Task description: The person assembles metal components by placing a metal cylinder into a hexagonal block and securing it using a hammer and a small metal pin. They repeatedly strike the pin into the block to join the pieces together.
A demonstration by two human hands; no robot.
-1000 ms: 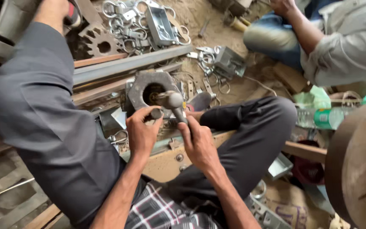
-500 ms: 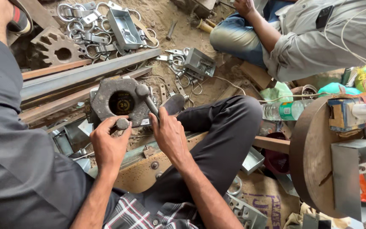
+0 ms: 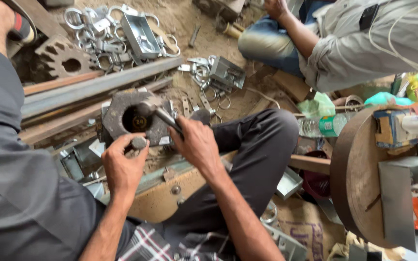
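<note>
Hammer [image 3: 153,110] and punch are the 2 tools in play, both just left of the frame's centre. The right hand [image 3: 197,145] is wrapped tight around the hammer's handle, with the steel head resting at or just above the round hole of a heavy octagonal iron block [image 3: 122,118]; whether the head touches the block cannot be told. The left hand [image 3: 122,166] pinches a short round steel punch [image 3: 139,143] between thumb and fingers, holding it upright at the block's lower edge, just beside the hole. The 2 hands are apart, each clamped on its own tool.

Judging from how things lie, the work is mid-way: tools are positioned at the block, yet no finished piece shows on it. In the upper left of the frame lie a toothed gear [image 3: 64,58], long steel bars [image 3: 97,84] and a heap of bent metal rings and brackets [image 3: 97,29]; which are finished cannot be told. Upper right, another person [image 3: 354,43] sits on the sandy ground.
</note>
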